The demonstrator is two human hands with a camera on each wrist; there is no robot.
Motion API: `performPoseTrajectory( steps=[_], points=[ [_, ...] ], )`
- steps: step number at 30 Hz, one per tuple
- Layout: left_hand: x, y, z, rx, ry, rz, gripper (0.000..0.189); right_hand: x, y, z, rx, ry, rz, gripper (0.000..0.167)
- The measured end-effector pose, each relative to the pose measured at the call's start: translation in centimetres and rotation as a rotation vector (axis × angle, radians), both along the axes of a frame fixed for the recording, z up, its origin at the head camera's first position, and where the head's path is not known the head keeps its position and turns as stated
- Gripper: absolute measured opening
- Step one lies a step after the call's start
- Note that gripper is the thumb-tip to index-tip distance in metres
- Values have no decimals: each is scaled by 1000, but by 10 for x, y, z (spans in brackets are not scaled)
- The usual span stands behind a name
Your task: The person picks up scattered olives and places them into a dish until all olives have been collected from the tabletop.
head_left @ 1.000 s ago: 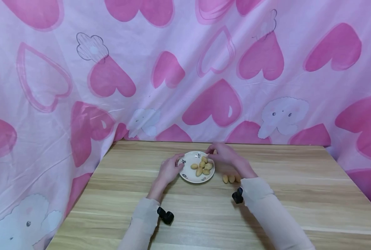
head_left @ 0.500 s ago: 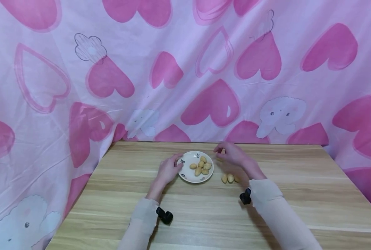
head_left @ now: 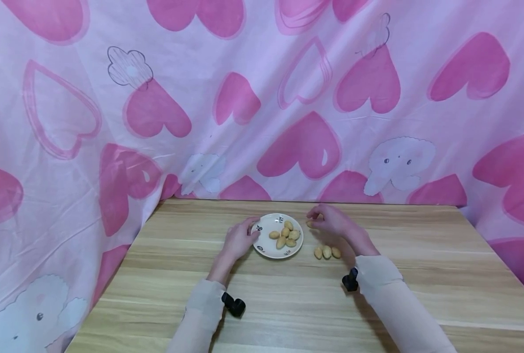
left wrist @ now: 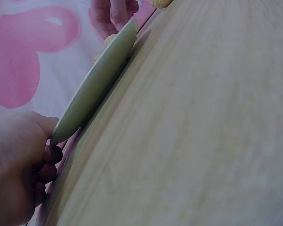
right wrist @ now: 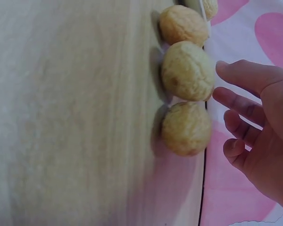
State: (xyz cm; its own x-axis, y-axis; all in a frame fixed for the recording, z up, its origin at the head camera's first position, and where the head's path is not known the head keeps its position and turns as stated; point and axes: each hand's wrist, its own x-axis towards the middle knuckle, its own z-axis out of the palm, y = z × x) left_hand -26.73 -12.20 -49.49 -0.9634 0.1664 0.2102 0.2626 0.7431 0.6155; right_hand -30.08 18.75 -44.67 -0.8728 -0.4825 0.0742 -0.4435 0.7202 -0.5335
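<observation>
A white plate [head_left: 266, 249] with small dark motifs on its rim lies on the table, bearing several small tan potatoes [head_left: 281, 242]. My left hand [head_left: 239, 239] pinches the plate's left rim, thumb above and curled fingers beneath in the left wrist view. Right of the plate, my right hand [head_left: 334, 223] hovers close to a single potato [head_left: 310, 224], partly covered by the fingers. In the right wrist view its thumb and fingers [right wrist: 240, 103] are loosely bent and apart, with nothing visible between them. Three more potatoes [head_left: 327, 252] sit in a row below that hand.
The wooden table [head_left: 270, 304] stretches in front and to both sides. A pink heart-patterned cloth [head_left: 200, 108] hangs behind its back edge and along the sides. Black wrist cameras [head_left: 234, 305] stick out from both sleeves.
My right hand has moved right, away from the plate's edge, so the row of three potatoes now shows fully. My left hand and the plate stay where they were.
</observation>
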Motion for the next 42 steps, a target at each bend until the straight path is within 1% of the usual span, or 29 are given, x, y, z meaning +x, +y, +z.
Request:
performPoseTrajectory(
  steps=[8,13,16,18,24,31,34,42],
  points=[
    [0,1,2,8,0,-2,45,-1,1,-6,38,-63,-46,22],
    [0,1,2,1,-4,1,45,0,3,-7,35,-80,-67,21],
    [0,1,1,-3,-4,3,45,2,4,-8,14,-105,-90,19],
    [0,1,0,-7,-4,2,45,3,4,-8,2,-107,-92,19],
    [0,1,0,4,-22,8,45,6,4,-8,-2,-75,-95,20],
    [-1,-1,-1,5,-12,12,45,13,1,-2,-11,-21,-75,21],
    [-1,-1,-1,3,-11,13,45,17,-1,1,-12,-4,-68,20],
    [0,0,0,-1,-8,5,45,32,-11,7,-23,-1,-70,19]
  ],
)
